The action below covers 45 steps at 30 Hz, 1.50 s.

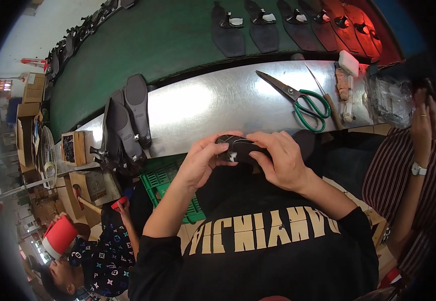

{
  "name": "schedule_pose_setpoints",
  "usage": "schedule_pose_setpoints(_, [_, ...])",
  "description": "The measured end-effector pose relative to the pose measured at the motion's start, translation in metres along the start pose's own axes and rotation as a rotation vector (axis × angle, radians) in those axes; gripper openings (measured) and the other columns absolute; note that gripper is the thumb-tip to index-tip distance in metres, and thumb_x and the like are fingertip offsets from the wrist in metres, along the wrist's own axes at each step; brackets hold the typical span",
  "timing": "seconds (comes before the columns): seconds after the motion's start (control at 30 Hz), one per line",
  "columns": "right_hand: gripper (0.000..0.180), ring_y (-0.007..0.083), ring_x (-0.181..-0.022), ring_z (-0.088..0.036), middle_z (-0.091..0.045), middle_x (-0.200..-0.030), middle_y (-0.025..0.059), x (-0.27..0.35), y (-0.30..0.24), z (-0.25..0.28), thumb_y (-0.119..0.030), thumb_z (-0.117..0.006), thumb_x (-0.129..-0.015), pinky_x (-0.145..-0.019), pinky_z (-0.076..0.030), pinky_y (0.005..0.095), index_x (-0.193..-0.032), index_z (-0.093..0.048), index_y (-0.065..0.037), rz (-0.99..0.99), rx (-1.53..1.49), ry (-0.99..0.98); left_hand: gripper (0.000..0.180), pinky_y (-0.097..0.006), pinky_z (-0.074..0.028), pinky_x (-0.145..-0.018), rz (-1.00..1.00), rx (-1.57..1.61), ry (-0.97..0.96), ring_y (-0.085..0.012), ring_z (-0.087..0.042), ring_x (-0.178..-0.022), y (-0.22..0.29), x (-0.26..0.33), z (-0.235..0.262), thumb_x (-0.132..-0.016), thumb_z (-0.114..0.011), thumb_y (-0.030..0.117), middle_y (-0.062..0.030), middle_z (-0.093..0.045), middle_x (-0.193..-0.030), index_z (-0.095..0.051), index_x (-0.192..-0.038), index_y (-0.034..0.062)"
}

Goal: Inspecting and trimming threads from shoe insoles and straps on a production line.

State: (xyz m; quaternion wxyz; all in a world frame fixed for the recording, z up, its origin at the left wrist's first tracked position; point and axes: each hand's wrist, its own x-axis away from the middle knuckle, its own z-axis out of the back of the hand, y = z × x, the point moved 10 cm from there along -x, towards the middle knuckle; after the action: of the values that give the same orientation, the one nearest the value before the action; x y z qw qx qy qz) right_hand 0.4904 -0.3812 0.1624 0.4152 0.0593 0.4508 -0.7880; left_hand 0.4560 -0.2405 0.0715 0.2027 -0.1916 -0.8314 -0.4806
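Just off the front edge of the metal bench, both my hands grip a black sandal (243,147) with a small white patch at its strap. My left hand (203,156) pinches the strap end, thumb on top. The fingers of my right hand (284,163) are curled round the middle of the sole, thumb pressed near the strap. What looks like the far end of the sole sticks out to the right behind that hand. The undersides of my fingers are hidden.
Green-handled scissors (300,98), a wooden-handled awl (332,108) and a clear plastic bag (391,100) lie on the metal bench (193,120). Black sandals (123,123) are piled left. More soles (264,30) line the green belt (153,37). Co-workers sit on both sides; one holds a red jug (60,235).
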Motion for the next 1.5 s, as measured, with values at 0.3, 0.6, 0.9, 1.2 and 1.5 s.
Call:
schedule_pose_setpoints(0.3, [0.031,0.0253,-0.064,-0.059,-0.064,-0.074,0.0069,0.006,0.012,-0.001,-0.009,-0.075,-0.076,-0.059,-0.045,0.0340,-0.103,-0.061,-0.006,-0.163,-0.062,0.053,0.026,-0.018,-0.046,-0.072,0.029,-0.256,-0.045,-0.0064,-0.060,-0.083,-0.002,-0.002,-0.006,-0.090,-0.060,0.011,-0.0022,-0.066,-0.098,-0.063,-0.115,0.0027])
schedule_pose_setpoints(0.6, [0.020,0.0233,-0.061,-0.062,-0.064,-0.071,0.0093,0.006,0.039,-0.016,-0.017,-0.075,-0.079,-0.057,-0.047,0.0317,-0.087,-0.063,-0.004,-0.459,-0.398,-0.051,0.009,-0.020,-0.047,-0.057,-0.149,-0.373,0.105,-0.0060,-0.059,-0.068,0.006,0.007,-0.009,-0.086,-0.068,0.008,-0.0022,-0.067,-0.079,-0.068,-0.091,0.0003])
schedule_pose_setpoints(0.9, [0.047,0.0398,-0.135,-0.038,-0.049,-0.139,0.0171,-0.054,-0.032,0.040,-0.017,-0.076,-0.074,-0.110,-0.030,0.0501,-0.118,-0.062,-0.006,0.113,0.014,0.074,0.008,-0.020,-0.044,-0.056,-0.797,-0.345,0.640,-0.0057,-0.054,-0.059,0.072,0.063,0.050,-0.088,-0.064,0.005,-0.0029,-0.065,-0.081,-0.065,-0.095,0.0010])
schedule_pose_setpoints(1.2, [0.006,0.0337,-0.082,-0.061,-0.065,-0.086,0.0153,0.023,0.156,0.133,-0.003,-0.067,-0.078,-0.072,-0.048,0.0410,-0.081,-0.064,0.000,-0.527,0.378,0.415,0.030,-0.032,-0.057,-0.075,-0.098,0.488,0.488,-0.0174,-0.063,-0.100,-0.069,0.014,0.102,-0.092,-0.060,0.023,-0.0043,-0.063,-0.114,-0.058,-0.118,0.0078])
schedule_pose_setpoints(1.5, [0.012,0.0395,-0.080,-0.058,-0.059,-0.082,0.0208,0.015,0.205,0.115,-0.009,-0.061,-0.086,-0.073,-0.043,0.0484,-0.088,-0.057,0.002,-0.428,0.727,-0.005,0.021,-0.026,-0.054,-0.059,0.002,0.962,0.314,-0.0145,-0.064,-0.088,-0.053,-0.014,0.055,-0.085,-0.071,0.023,0.0013,-0.067,-0.100,-0.063,-0.102,0.0142])
